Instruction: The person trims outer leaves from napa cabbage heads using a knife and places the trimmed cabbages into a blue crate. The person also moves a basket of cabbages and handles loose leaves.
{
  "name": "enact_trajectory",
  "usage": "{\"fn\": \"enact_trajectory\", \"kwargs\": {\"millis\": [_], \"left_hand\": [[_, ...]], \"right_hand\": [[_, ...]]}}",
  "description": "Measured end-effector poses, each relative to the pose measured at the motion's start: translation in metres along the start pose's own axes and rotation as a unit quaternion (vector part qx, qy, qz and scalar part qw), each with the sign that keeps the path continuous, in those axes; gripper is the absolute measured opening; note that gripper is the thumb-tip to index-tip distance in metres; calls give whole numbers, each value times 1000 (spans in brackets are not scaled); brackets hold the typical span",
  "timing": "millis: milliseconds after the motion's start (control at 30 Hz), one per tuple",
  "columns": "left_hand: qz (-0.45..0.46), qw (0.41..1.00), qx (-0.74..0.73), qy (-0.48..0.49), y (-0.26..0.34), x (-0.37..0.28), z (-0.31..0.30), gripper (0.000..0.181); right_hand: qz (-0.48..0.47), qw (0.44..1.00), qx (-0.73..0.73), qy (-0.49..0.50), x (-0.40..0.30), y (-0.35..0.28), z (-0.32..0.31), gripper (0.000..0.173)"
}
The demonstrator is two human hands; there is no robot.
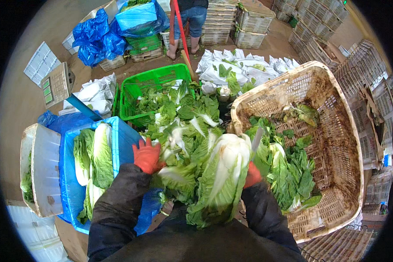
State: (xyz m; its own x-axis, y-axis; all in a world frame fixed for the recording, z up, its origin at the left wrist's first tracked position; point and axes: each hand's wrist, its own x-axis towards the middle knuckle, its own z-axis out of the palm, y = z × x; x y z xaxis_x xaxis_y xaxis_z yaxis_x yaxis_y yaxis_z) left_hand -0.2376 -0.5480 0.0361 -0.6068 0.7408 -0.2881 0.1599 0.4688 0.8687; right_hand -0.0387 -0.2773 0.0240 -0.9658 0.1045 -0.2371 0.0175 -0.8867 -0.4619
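Observation:
A large napa cabbage point(227, 173) lies root end away from me, in front of my body at centre right. Beside it my right hand point(252, 175), in an orange glove, grips a knife point(257, 139) whose blade points up and away; its handle is hidden. On the left my left hand point(147, 156), gloved too, is spread over loose cabbage leaves by the rim of a blue-lined crate point(116, 137), holding nothing visible. Under and beyond the cabbage lies a heap of torn leaves point(180, 137). Blurred leaves point(180, 178) lie between the left hand and the cabbage.
Several cabbages point(101, 154) lie in the blue-lined crate. A soiled white plastic basket point(350, 140) with leaves stands right, a green basket point(127, 95) ahead. A scale display point(55, 85) is at far left. White bags point(252, 72) and a person's legs point(196, 26) are beyond.

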Motion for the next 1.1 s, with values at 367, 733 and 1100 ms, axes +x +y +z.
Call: {"fn": "enact_trajectory", "kwargs": {"millis": [367, 733, 1100], "left_hand": [[10, 999, 28, -32, 117, -10, 47, 84], [128, 951, 226, 165, -1, 3, -11, 68], [-2, 710, -701, -65, 22, -27, 7, 83]], "right_hand": [[30, 977, -211, 25, 4, -20, 29, 51], [107, 975, -191, 48, -36, 23, 36, 39], [-40, 713, -688, 126, 54, -71, 93, 50]]}}
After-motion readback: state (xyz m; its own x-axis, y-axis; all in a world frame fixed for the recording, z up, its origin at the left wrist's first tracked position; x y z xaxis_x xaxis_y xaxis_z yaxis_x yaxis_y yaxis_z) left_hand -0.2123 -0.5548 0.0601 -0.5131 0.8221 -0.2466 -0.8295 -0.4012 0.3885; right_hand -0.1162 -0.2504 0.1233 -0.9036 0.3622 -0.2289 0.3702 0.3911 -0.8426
